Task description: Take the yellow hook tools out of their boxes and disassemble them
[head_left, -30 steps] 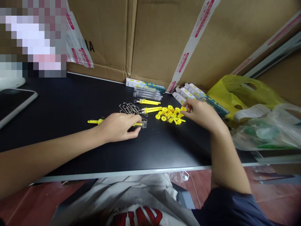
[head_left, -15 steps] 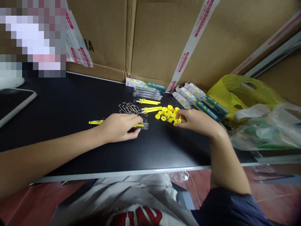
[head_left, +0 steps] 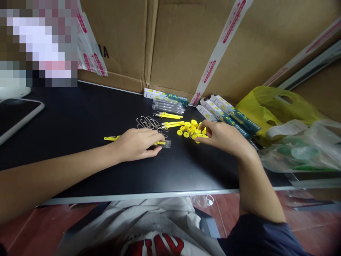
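Note:
My left hand [head_left: 137, 143] lies on the black table [head_left: 80, 121], its fingers closed round a clear tube [head_left: 165, 143] with a yellow piece inside. A yellow stick [head_left: 110, 138] pokes out behind that wrist. My right hand [head_left: 222, 137] rests at the right side of a pile of small yellow rings [head_left: 190, 128], fingertips pinched on yellow pieces at its edge. Bent metal wire clips [head_left: 146, 123] and two yellow-tipped swivel pieces [head_left: 170, 120] lie just beyond my left hand.
Clear tubes and a printed pack [head_left: 166, 101] lie at the back by the cardboard boxes [head_left: 186, 42]. More printed packs [head_left: 226, 112] sit right of the rings. A yellow plastic bag [head_left: 279, 103] and clear bags [head_left: 301, 149] fill the right side. A tablet [head_left: 18, 115] lies at far left.
My right hand came back from the packs to the near right side of the ring pile and closed on yellow pieces. My left hand barely moved.

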Available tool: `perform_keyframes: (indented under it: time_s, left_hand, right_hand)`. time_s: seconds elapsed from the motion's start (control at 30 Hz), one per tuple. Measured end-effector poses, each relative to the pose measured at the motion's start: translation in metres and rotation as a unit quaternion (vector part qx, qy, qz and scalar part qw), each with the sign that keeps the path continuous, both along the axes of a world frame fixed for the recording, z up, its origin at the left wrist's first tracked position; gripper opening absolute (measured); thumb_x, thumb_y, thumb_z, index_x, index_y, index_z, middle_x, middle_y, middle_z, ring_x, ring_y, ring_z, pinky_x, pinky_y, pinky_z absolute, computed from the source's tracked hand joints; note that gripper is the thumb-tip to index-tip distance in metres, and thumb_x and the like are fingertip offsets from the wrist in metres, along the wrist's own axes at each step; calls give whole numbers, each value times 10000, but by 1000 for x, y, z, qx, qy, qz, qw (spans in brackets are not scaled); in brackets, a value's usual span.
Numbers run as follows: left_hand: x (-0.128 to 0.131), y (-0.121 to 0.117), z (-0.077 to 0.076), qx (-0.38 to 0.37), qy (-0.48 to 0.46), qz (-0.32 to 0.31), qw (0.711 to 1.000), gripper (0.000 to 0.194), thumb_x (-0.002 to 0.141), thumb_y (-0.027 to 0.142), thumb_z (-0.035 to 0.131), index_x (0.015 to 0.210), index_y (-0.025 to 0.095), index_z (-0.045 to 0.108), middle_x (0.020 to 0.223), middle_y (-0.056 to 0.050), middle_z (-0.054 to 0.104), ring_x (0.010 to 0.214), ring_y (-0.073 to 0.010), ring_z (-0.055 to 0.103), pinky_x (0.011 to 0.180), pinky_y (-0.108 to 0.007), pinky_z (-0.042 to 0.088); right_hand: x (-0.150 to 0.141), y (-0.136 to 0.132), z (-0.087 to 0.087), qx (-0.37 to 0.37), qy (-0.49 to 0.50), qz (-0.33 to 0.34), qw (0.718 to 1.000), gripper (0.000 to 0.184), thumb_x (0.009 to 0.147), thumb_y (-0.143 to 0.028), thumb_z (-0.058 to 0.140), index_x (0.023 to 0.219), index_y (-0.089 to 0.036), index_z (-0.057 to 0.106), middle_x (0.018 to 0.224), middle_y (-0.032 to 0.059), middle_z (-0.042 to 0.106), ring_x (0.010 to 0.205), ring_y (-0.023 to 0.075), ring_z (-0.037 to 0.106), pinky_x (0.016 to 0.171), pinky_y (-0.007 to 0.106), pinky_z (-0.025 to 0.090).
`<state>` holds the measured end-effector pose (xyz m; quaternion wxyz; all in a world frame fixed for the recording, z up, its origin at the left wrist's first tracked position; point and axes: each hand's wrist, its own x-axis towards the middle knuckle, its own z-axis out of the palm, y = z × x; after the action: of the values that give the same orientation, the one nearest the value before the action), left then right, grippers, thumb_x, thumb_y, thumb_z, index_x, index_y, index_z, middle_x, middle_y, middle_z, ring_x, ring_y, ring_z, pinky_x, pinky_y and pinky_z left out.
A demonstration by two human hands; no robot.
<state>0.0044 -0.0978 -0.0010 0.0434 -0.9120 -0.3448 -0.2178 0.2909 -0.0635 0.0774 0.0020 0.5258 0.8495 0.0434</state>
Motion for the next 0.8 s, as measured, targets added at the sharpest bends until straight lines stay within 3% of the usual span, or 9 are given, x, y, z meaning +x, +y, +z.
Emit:
perform_keyframes:
  time_s: [0.07,0.17,0.23,0.4,0.47,0.57,0.7,0.8]
  left_hand:
    - [0,0,0,-5,3,-6,1000,195,909,311,474,1037,220,589,899,13,665,857,-146,626,709,-232,428]
    - [-1,1,0,-19,5,-30,999,216,932,317,460,1077,214,583,928,-10,658,876,-150,606,760,-237,430]
    - [-1,2,-1,-26,5,-48,998,238,944,330,450,1097,199,577,939,-27,650,885,-157,595,774,-244,428]
    - [0,3,0,-17,23,-57,998,274,944,361,459,1120,185,573,938,-33,649,876,-166,588,778,-263,429]
    - [1,1,5,13,43,-22,999,345,925,431,475,1131,171,570,970,-54,650,897,-192,587,779,-293,434]
    - [0,-7,20,63,102,83,989,518,876,578,461,1101,128,584,995,-117,629,907,-261,569,687,-335,432]
    - [-4,-19,37,46,148,242,958,681,791,731,434,1013,113,615,974,-168,597,852,-295,558,519,-298,355]
    - [-5,-22,37,6,162,282,946,737,742,768,466,1078,126,600,1004,-164,585,837,-294,560,505,-276,339]
  right_hand:
    - [-13,-7,-1,-7,85,35,996,370,781,-533,620,938,-199,593,666,-3,581,549,128,507,520,233,300]
    - [-37,-21,-15,-105,227,138,958,396,825,-513,591,1047,-187,562,702,-15,558,595,114,509,558,220,351]
    - [-51,-27,-28,-131,252,160,945,386,810,-497,621,1034,-187,571,687,-28,534,590,104,489,555,214,346]
    - [-62,-26,-51,-151,246,146,946,230,808,-382,656,887,-174,599,600,-57,489,527,79,439,537,202,309]
    - [-60,-23,-53,-155,235,134,950,204,799,-353,667,865,-170,604,582,-61,485,515,74,437,528,197,293]
    - [-57,-19,-52,-152,204,119,960,167,782,-310,676,847,-170,614,586,-56,491,520,74,453,519,193,274]
    - [-54,-18,-50,-151,182,115,965,154,776,-293,674,856,-178,610,613,-49,511,541,78,471,521,198,277]
    - [-53,-17,-50,-147,179,113,966,156,776,-291,674,858,-178,604,619,-46,512,548,81,465,528,205,284]
